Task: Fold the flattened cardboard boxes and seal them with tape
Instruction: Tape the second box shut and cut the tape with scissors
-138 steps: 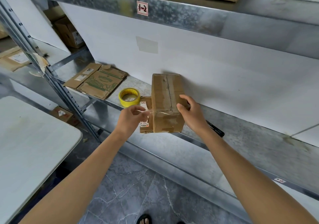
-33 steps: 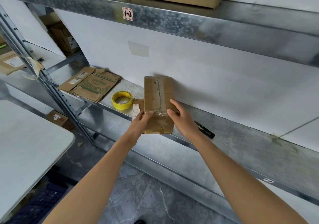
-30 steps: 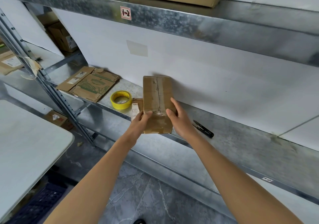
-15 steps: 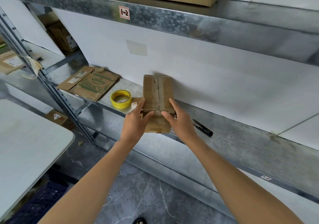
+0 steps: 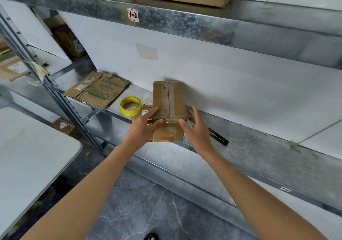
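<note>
The box [image 5: 169, 101] runs lengthwise toward the wall [image 5: 231, 84], between the hands. The left hand [image 5: 143, 128] touches its near corner, fingers [image 5: 154, 111] straight; the right hand [image 5: 196, 129] hovers just beside it, spread and empty.

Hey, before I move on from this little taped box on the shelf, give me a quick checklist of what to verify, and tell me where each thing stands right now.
Top seam of the small brown cardboard box: ok, clear tape runs over the front edge.
Box's underside sealed: cannot tell, hidden.
Left hand: ok, fingers touch the box's left front corner.
Right hand: ok, open, apart from the box.
Yellow tape roll: ok, flat on the grey metal shelf, left of the box.
Flattened printed cardboard boxes: ok, lying further left, not yet folded.
</note>
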